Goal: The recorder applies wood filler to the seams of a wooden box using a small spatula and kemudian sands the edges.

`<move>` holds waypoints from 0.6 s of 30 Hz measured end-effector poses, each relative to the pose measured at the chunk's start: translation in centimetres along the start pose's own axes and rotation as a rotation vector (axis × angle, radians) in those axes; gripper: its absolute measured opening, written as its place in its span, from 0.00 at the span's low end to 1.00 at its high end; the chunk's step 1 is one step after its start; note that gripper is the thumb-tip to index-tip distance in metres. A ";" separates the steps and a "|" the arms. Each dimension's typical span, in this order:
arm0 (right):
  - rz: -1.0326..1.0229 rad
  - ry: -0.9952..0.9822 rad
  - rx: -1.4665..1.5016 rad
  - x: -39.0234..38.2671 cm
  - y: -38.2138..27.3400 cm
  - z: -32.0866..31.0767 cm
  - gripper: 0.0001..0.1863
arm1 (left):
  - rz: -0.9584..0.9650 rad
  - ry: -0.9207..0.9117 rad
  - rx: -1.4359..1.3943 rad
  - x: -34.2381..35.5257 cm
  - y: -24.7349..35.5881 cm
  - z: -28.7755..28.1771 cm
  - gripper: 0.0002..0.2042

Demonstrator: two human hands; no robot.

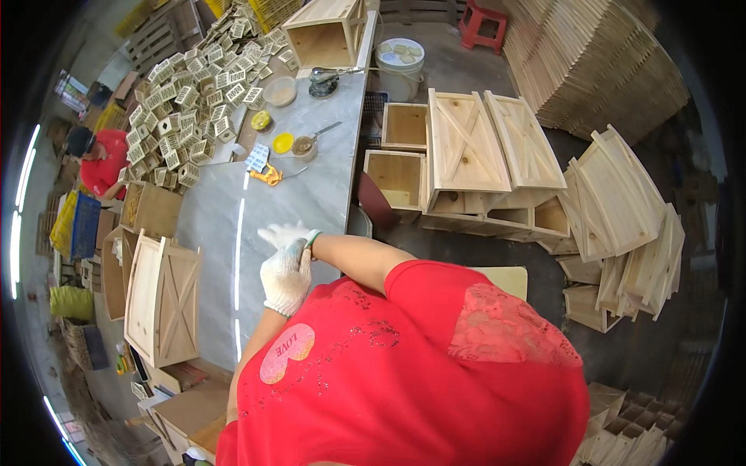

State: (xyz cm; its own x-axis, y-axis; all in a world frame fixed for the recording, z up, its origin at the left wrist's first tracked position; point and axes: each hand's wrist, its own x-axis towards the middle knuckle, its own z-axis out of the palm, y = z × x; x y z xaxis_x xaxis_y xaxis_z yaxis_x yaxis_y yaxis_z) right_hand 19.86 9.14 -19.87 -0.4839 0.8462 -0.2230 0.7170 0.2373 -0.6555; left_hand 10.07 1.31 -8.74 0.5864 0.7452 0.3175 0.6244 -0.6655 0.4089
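Note:
Both my hands wear white knit work gloves and meet above the grey tabletop (210, 206), close to my body. My left hand (284, 278) is closed, its fingers pinching the glove cuff (312, 238) with the green edge at my right wrist. Stretched out to the left, my right hand (281, 234) has its fingers apart and holds nothing. Farther up the table are an orange hand tool (269, 175), a blue-and-white sheet (257, 158), a yellow lid (282, 143) and an open tub (305, 147) with a spatula (327, 129) by it.
Small wooden lattice pieces (186, 96) lie heaped at the far left. A wooden crate (162, 299) with an X-braced panel stands left. Several cabinets (468, 147) line the right, near a white bucket (400, 80). A co-worker in red (106, 161) is at the far left.

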 end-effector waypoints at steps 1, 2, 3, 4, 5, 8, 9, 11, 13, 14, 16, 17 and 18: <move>0.096 0.128 0.029 -0.4 0.2 -1.1 0.49 | -0.009 0.002 -0.025 0.3 0.4 0.0 0.07; 0.088 0.121 0.036 -0.4 -0.2 -1.9 0.49 | -0.019 -0.002 -0.017 0.1 0.2 0.1 0.07; 0.176 0.183 0.190 -0.5 -0.5 -2.6 0.51 | -0.057 0.064 -0.016 -0.3 -0.2 0.4 0.08; 0.267 0.249 0.333 -0.4 -0.4 -3.5 0.52 | -0.088 0.139 -0.020 -0.1 -0.7 0.9 0.09; 0.250 0.234 0.330 0.0 -0.9 -3.7 0.52 | -0.105 0.149 -0.008 -0.3 -1.2 1.2 0.09; 0.183 0.750 0.429 2.2 -1.6 -3.1 0.57 | -0.480 0.319 -0.152 -0.4 -2.3 3.2 0.10; 0.155 0.940 0.372 3.1 -0.8 -2.8 0.59 | -0.364 0.391 0.030 -0.2 -3.5 4.3 0.11; 0.200 0.917 0.546 1.0 -2.5 -5.2 0.55 | -0.608 0.388 -0.375 0.3 -2.5 3.2 0.11; 0.203 0.953 0.505 0.9 -3.0 -5.0 0.52 | -0.821 0.362 -0.751 0.9 -1.9 2.8 0.10; 0.225 1.020 0.473 1.1 -3.4 -4.7 0.48 | -0.981 0.303 -1.144 0.8 -1.9 2.7 0.09; 0.187 0.996 0.475 1.7 -3.7 -4.2 0.47 | -0.939 0.268 -1.042 0.2 -2.3 3.2 0.07; 0.178 1.006 0.480 1.9 -3.5 -4.0 0.45 | -0.882 0.186 -0.942 0.1 -2.2 3.0 0.07; 0.183 1.021 0.497 2.2 -3.3 -3.8 0.34 | -0.865 0.104 -0.853 -0.3 -2.1 2.5 0.08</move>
State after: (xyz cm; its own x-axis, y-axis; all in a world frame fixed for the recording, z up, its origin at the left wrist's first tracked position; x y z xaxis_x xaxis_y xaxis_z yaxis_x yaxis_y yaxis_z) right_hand 18.36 12.01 -15.48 0.4022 0.8944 0.1956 0.3475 0.0485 -0.9364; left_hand 9.89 2.36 -11.79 0.0764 0.9549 -0.2871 0.2264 0.2638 0.9376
